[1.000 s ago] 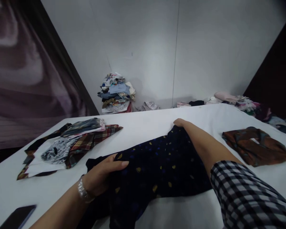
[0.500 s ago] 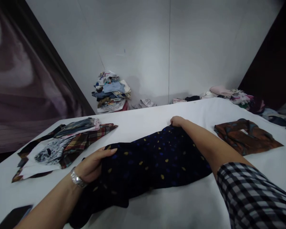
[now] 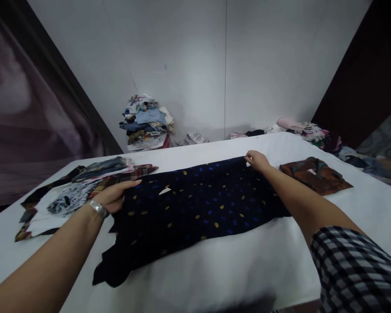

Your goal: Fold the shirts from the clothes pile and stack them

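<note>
A dark navy garment with blue and yellow spots stretches across the middle of the white table. Its exact kind I cannot tell. At its upper left corner my left hand, a silver watch on the wrist, pinches the cloth with the thumb on top. My right hand grips the upper right corner, fingers closed on the edge. Between the hands the top edge is drawn nearly straight, while the lower left end hangs in loose folds. A small pale patch shows through near the upper left of the cloth.
Folded clothes are piled on the left of the table. A brown patterned folded garment lies at the right. Beyond the far edge stand a tall clothes stack and more heaps, before a grey wall.
Both hands have moved farther apart and the garment is spread wider and flatter, its top edge pulled straighter. My left hand has risen and gone left. The view has shifted slightly.
</note>
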{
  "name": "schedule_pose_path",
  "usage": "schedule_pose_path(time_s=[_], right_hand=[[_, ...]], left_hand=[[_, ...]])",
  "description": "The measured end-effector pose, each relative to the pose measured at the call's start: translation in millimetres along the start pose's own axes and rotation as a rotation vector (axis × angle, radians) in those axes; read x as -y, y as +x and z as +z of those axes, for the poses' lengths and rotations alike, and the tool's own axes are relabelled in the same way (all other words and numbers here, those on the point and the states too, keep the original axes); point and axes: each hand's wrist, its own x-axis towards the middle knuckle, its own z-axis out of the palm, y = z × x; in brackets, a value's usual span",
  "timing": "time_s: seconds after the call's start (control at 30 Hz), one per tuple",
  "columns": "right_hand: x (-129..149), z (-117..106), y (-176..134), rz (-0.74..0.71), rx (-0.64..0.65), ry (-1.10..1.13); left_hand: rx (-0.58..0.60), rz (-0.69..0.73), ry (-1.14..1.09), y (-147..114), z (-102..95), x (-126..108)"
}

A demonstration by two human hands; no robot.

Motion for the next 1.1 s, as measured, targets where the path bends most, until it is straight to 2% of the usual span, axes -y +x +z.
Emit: schedule_pose_path(time_s=[0.1,0.17,0.23,0.33,0.4,0.47,0.5,0.6,0.67,0.7,0.77,0.83,0.9,0.97,1.1], right_hand=[[-3.4,-5.9,-14.6,-0.166,0.095,-0.109],[-4.5,-8.3,-21.9,-0.288,0.158,-0.148],[-6.1,-8.7,-28.1,-0.387,0.213,-0.170],[-9.8,-6.1,-37.1,-0.498,0.251,-0.195],[-12.5,-3.0,-43.5,-0.541,0.240,-0.197],[-15.0,0.5,-50.3,-0.549,0.228,-0.183],[-16.0,2.1,-53.7,-0.549,0.231,-0.173],[-18.3,6.2,-62.5,-0.558,0.268,-0.154],[-18.9,8.1,-66.1,-0.554,0.284,-0.165],[-19.0,8.9,-67.0,-0.547,0.286,-0.174],[-18.8,10.6,-67.5,-0.533,0.283,-0.187],[-18.7,12.8,-66.7,-0.531,0.289,-0.188],[-19.2,15.4,-65.3,-0.525,0.300,-0.158],[-19.8,17.0,-63.5,-0.459,0.286,-0.070],[-20.0,8.4,-57.7,-0.128,0.199,0.303]], left_hand=[[0.012,0.038,0.118,5.1,-5.5,-9.1],[-0.016,0.125,0.274,4.5,-3.9,-16.7],[-0.188,0.279,0.564,1.0,0.1,-24.4],[-0.519,0.640,1.157,-7.6,5.5,-30.8],[-0.601,0.890,1.453,-12.5,6.0,-27.3],[-0.576,1.045,1.616,-13.9,3.2,-15.0],[-0.522,1.071,1.679,-13.0,0.7,-5.3],[-0.201,1.070,1.845,-6.2,-9.0,34.2],[-0.009,1.058,1.895,-1.1,-15.4,63.2],[0.038,1.056,1.901,0.9,-18.2,76.4],[0.059,1.051,1.895,3.5,-23.1,97.3],[0.020,1.037,1.866,4.9,-27.2,109.2],[-0.041,1.012,1.798,5.8,-30.7,112.8],[-0.101,0.967,1.667,5.6,-33.3,109.2],[-0.206,0.750,1.176,-6.6,-34.9,82.2]])
